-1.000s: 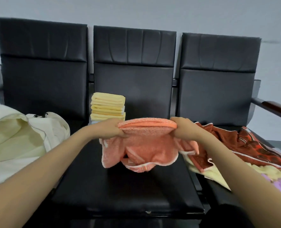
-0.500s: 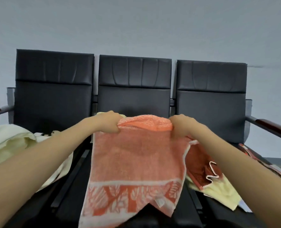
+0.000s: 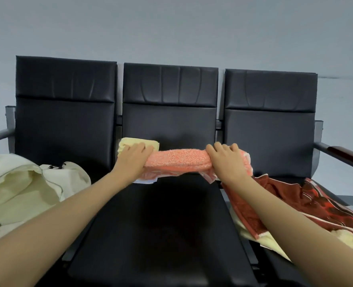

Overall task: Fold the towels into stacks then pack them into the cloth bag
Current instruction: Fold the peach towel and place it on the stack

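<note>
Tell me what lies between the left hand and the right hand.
The head view shows the orange towel, bunched into a roll, spanning the whole gap; the left hand and the right hand each grip one end.

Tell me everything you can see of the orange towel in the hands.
The orange towel is looped terry cloth, salmon-orange, with a pale border showing underneath. It is bunched into a horizontal bundle, gripped at its ends by the left hand and the right hand, over the middle seat, near the yellow stack.
</note>
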Tool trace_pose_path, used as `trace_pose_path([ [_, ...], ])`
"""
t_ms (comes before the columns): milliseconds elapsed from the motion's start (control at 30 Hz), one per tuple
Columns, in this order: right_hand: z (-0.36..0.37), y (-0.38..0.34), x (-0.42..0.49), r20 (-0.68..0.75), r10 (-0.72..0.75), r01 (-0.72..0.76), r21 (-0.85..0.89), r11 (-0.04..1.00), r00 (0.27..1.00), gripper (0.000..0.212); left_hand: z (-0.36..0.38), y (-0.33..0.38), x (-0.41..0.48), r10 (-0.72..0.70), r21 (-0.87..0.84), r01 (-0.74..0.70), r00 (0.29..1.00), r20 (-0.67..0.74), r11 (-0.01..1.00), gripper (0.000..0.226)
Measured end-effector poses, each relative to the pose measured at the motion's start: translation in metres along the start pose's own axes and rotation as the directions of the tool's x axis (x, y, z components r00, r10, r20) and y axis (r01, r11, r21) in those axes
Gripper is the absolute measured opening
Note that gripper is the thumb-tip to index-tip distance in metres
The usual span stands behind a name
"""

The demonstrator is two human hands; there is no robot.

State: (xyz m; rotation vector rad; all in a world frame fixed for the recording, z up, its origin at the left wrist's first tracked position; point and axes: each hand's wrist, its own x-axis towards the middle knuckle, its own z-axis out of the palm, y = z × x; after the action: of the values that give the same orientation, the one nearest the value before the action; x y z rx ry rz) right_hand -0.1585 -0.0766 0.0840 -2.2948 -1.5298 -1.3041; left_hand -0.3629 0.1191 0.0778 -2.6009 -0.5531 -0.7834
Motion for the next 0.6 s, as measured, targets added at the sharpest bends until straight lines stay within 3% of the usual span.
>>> trace_pose_path([
  [67,0.01,-0.009,-0.02,0.146,-0.035,0.034,0.008,0.999,0.989,0.041,0.016,0.008,-0.023,-0.025,-0.098,0.053,0.964,0.266,0.994,0.038],
  [133,0.018,-0.019,-0.039,0.353,-0.107,0.088,0.067,0.994,0.93,0.036,0.034,0.014,-0.048,-0.006,-0.22,0.112,0.901,0.433,0.969,0.046],
  [200,0.025,-0.028,-0.057,0.634,-0.174,0.019,0.242,0.97,0.753,0.043,0.048,0.015,-0.067,0.037,-0.341,0.218,0.794,0.606,0.914,0.049],
  [267,0.025,-0.036,-0.069,0.812,-0.245,-0.136,0.367,0.92,0.53,0.046,0.055,0.017,-0.08,0.101,-0.392,0.341,0.632,0.768,0.854,0.048],
  [367,0.028,-0.04,-0.08,0.891,-0.349,-0.259,0.424,0.868,0.291,0.05,0.058,0.022,-0.091,0.2,-0.362,0.402,0.391,0.898,0.841,0.046],
  [467,0.033,-0.037,-0.083,0.905,-0.393,-0.341,0.425,0.839,0.161,0.06,0.065,0.022,-0.095,0.208,-0.273,0.404,0.198,0.958,0.873,0.065],
  [500,0.037,-0.035,-0.084,0.904,-0.396,-0.362,0.427,0.829,0.158,0.067,0.067,0.022,-0.095,0.183,-0.241,0.378,0.182,0.966,0.894,0.075],
  [533,0.041,-0.032,-0.085,0.909,-0.379,-0.391,0.417,0.821,0.174,0.072,0.067,0.021,-0.095,0.164,-0.235,0.375,0.211,0.964,0.897,0.08],
  [600,0.049,-0.026,-0.087,0.906,-0.33,-0.472,0.42,0.776,0.263,0.061,0.071,0.019,-0.093,0.124,-0.308,0.452,0.391,0.912,0.837,0.07],
])
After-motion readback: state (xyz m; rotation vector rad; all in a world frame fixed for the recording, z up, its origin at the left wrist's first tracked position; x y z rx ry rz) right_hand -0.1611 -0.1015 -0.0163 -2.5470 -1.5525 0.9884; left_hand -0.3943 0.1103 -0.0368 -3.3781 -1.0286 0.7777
